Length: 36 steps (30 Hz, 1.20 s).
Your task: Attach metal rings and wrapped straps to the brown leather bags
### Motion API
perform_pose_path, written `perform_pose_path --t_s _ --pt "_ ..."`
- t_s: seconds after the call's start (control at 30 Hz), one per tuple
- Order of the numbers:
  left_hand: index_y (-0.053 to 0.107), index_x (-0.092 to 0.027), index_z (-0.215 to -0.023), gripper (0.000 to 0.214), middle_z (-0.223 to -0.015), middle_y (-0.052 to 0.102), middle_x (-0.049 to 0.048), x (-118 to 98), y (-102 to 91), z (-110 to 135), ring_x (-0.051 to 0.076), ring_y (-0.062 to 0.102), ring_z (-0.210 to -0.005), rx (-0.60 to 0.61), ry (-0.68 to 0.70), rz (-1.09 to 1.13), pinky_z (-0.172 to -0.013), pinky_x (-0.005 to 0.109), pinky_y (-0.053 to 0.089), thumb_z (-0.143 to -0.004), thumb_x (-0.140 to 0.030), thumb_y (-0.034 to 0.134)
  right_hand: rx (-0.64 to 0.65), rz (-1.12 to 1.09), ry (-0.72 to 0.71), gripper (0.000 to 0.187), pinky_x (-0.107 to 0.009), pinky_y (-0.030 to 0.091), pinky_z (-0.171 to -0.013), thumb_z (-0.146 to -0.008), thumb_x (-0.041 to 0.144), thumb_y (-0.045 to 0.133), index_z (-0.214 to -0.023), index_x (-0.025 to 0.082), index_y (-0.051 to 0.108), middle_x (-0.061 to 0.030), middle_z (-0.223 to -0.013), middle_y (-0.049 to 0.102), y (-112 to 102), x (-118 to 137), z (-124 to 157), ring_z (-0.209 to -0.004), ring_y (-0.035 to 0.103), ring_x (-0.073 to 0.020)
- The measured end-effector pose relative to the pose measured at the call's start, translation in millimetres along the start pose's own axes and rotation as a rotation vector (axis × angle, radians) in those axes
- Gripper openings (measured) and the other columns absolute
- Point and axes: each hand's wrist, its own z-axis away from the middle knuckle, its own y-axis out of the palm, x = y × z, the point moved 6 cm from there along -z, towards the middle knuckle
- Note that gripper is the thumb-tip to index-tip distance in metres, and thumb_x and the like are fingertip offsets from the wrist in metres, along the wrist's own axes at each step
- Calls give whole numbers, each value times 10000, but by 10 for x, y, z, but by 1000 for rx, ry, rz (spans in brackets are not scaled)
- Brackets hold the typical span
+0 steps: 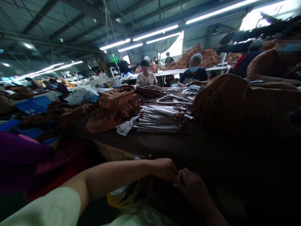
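My left hand [166, 169] reaches in from the left, its fingers curled closed at the table's near edge. Fingertips of my right hand [191, 182] meet it there, bent in a pinch. Between them is a small dark piece with a faint glint, too dim to name. Dark brown material [160, 193] hangs just below the hands, mostly lost in shadow. Beyond them on the table lies a stack of strap-like handles [162, 117], wrapped in white, with brown ends and metal studs.
Fringed brown suede pieces [115, 110] lie left of the stack, and a larger fringed heap [242, 103] rises at right. A dark cloth [150, 141] covers the table. A yellow bag [123, 197] hangs below my left forearm. Co-workers sit across the table; a purple sleeve [23, 160] is close at left.
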Motion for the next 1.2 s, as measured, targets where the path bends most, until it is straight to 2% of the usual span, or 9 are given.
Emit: perform_pose_path --t_s 0.13,0.33,0.53,0.63,0.8,0.9,1.07,1.13,1.2 --pt "659 -170 -757 263 -560 519 -52 -19 -3 -78 70 456 -508 128 40 228 -490 180 341 -754 -433 667 61 -143 80 203 -320 440 -741 -894 403 558 -961 212 579 -56 -944 656 -51 -65 10 -876 623 -220" --pt "710 -166 -818 293 -786 687 91 -74 -21 -55 221 655 -766 -203 -107 -492 -602 261 468 -817 -424 571 140 10 201 203 -290 357 -578 -917 365 508 -820 206 590 -45 -789 673 -39 -44 -41 -699 646 -208" --pt "710 -144 -834 200 -885 697 145 -123 177 -73 267 665 -863 -244 -73 -624 -696 319 506 -824 -247 539 146 51 233 168 -281 332 -572 -903 309 518 -820 189 603 -59 -783 683 3 -33 -70 -702 652 -211" --pt "697 -180 -903 193 -900 698 92 -123 91 -10 218 657 -835 -215 74 -600 -669 258 478 -846 -289 548 140 -156 226 263 -267 335 -577 -907 388 498 -742 198 575 -18 -733 642 -94 -59 -41 -662 603 -173" --pt "656 -231 -1004 234 -838 667 -13 -108 28 123 111 614 -784 -51 518 -341 -682 161 403 -879 -410 571 211 -651 195 200 -236 362 -605 -802 304 602 -662 188 520 31 -682 540 -211 -46 43 -661 503 -134" --pt "655 -219 -1001 232 -917 670 3 -58 108 118 116 605 -861 -46 581 -244 -732 152 393 -881 -400 575 216 -829 242 164 -227 368 -609 -756 264 619 -666 183 508 39 -683 494 -210 -73 93 -670 468 -128" --pt "647 -210 -905 318 -801 641 21 -27 184 67 144 580 -740 -212 257 -261 -628 209 376 -875 -498 515 206 -857 338 204 -222 344 -567 -766 314 598 -644 174 514 43 -645 454 -110 -151 101 -636 429 -121" --pt "622 -183 -788 372 -688 574 12 0 211 54 136 523 -638 -167 90 -211 -577 228 345 -864 -525 499 222 -825 342 226 -227 347 -569 -775 351 593 -656 162 554 36 -642 487 -75 -162 73 -642 455 -130" --pt "574 -164 -725 440 -630 498 -14 32 279 34 106 448 -560 -47 1 72 -542 229 319 -839 -583 504 244 -794 337 219 -234 369 -593 -770 361 602 -700 153 603 23 -669 543 -69 -171 47 -672 495 -146"
